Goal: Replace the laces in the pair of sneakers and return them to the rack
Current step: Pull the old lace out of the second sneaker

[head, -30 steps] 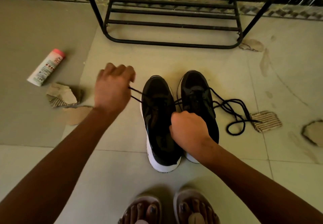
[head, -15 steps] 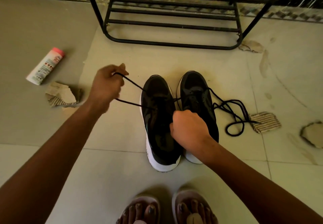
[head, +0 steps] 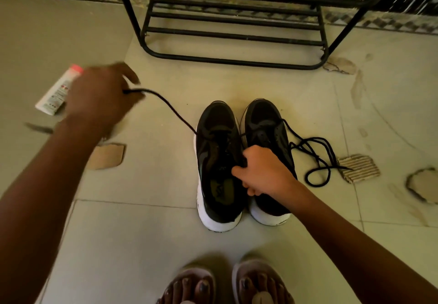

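Black white-soled sneakers [head: 213, 152] stand touching on the smooth tiled floor [head: 166, 232] near the metal-bar rack [head: 237, 62]. The blurred left hand [head: 102, 95] pinches a thin lace [head: 171, 110]; the right hand [head: 263, 173] grips their collars.

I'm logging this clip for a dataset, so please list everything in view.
rack: 1, black metal, top centre
sneakers: 2, black with white soles, side by side mid-floor
threaded lace: 1, black, stretched leftward from one sneaker
loose lace: 1, black, heaped right of sneakers
tube: 1, white with pink cap, floor at left
cardboard scraps: at least 4, brown, scattered on floor
sandalled feet: 2, bottom edge
left hand: 1, pinching threaded lace
right hand: 1, gripping sneakers' inner edges
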The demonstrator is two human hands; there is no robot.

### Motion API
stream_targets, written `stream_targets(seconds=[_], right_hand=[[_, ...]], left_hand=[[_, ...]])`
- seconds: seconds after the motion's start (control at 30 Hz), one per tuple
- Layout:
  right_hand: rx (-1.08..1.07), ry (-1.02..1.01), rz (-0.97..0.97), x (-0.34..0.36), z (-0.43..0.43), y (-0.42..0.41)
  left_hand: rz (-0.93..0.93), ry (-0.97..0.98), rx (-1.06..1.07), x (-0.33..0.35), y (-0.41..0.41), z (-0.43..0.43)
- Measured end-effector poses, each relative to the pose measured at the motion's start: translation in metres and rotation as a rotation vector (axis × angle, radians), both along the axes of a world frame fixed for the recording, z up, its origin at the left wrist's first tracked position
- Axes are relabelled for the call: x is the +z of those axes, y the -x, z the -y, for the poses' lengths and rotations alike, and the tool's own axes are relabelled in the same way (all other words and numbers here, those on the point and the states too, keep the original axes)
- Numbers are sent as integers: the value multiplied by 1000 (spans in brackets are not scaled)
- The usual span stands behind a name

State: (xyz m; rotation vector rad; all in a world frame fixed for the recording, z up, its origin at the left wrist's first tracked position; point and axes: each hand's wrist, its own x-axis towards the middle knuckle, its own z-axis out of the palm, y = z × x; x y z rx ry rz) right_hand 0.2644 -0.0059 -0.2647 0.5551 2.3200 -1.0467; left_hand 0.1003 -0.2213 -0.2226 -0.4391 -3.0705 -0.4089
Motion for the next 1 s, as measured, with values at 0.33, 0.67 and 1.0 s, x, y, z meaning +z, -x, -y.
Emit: stream_targets(seconds=[0.33, 0.67, 1.0], right_hand=[[-62, -103, -524, -20, -12, 18], [154, -267, -594, -28, -5, 38], [-136, 131, -579, -26, -8, 36]], left_hand=[[447, 175, -361, -56, -91, -66], [372, 400, -270, -69, -124, -85], [475, 350, -182, -71, -125, -86]])
